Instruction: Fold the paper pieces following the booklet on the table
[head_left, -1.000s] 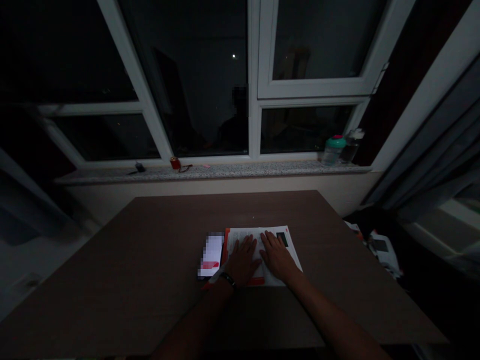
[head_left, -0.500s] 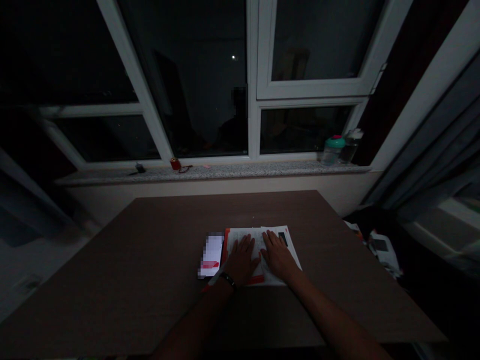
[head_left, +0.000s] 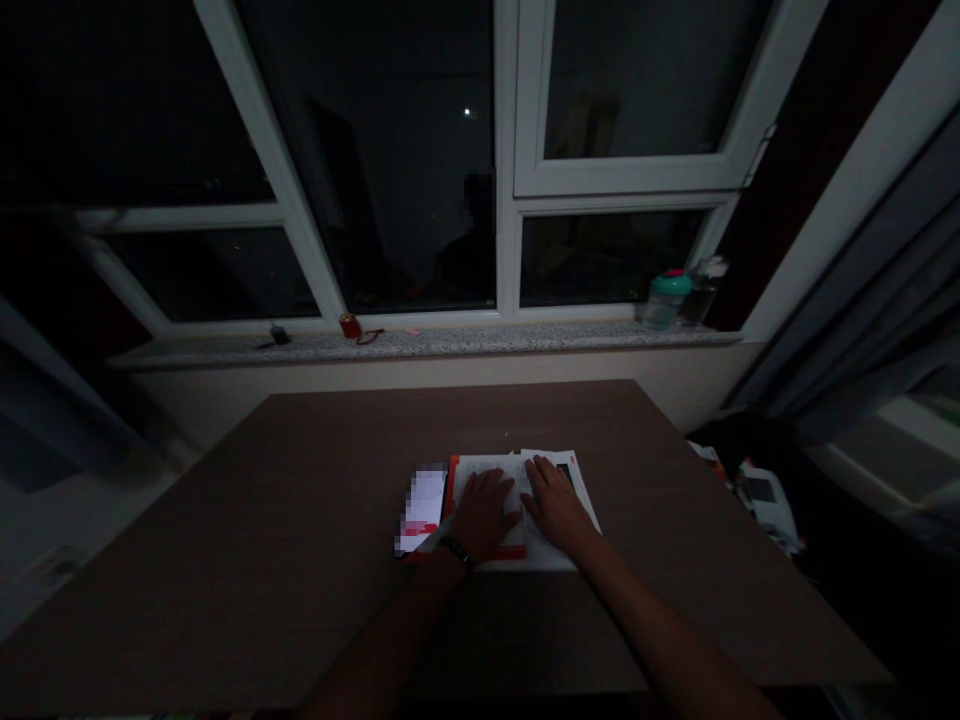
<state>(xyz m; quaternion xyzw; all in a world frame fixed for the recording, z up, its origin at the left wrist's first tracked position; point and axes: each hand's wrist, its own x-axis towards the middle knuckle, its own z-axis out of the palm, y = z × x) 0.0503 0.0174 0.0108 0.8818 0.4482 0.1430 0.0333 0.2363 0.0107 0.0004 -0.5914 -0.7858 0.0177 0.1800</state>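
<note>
An open book [head_left: 583, 500] with white printed pages and red edging lies on the brown table. My left hand [head_left: 481, 515], with a dark band at the wrist, rests on the left page with its fingers spread. On the right page my right hand [head_left: 553, 503] lies flat, fingers stretched toward the top edge. Both palms cover much of the print. Just left of the book is a phone [head_left: 424, 505] with a lit white and red screen, partly blurred out.
The table [head_left: 300, 540] stands below a granite windowsill [head_left: 465, 342]. On the sill are a teal-lidded bottle [head_left: 665, 300], a clear bottle [head_left: 703, 290], a small red jar [head_left: 349, 326] and a small dark bottle [head_left: 280, 335]. Papers [head_left: 769, 500] lie beyond the table's right edge.
The fingers of my left hand have shifted slightly on the left page. My right hand has barely moved; the book and phone stay in place.
</note>
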